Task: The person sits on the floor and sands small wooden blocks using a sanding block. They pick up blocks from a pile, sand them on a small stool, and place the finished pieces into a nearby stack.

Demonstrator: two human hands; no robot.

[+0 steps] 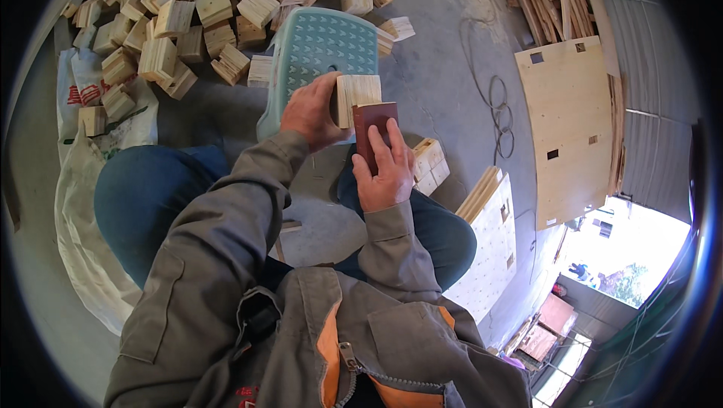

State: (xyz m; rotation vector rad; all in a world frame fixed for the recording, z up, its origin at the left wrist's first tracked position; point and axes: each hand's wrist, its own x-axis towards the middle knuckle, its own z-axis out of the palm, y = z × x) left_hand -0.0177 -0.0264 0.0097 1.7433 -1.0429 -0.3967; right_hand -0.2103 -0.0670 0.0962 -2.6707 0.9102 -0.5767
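Observation:
My left hand [312, 112] is wrapped round a pale layered wooden block [359, 92], held over the front edge of a teal plastic step stool [324, 38]. In my right hand [388, 171] is a reddish-brown sanding block [370, 126], its far end against the near right part of the wooden block. My right fingers lie along the sanding block's top, with the thumb at its left side. The face of the wooden block turned toward the stool is hidden.
A heap of similar wooden blocks [175, 18] covers the floor beyond and left of the stool. A white woven sack [83, 205] lies at the left. Near my right knee stand more blocks [431, 165] and a perforated board [489, 239]. A cable [497, 107] and plywood sheets [565, 122] are farther right.

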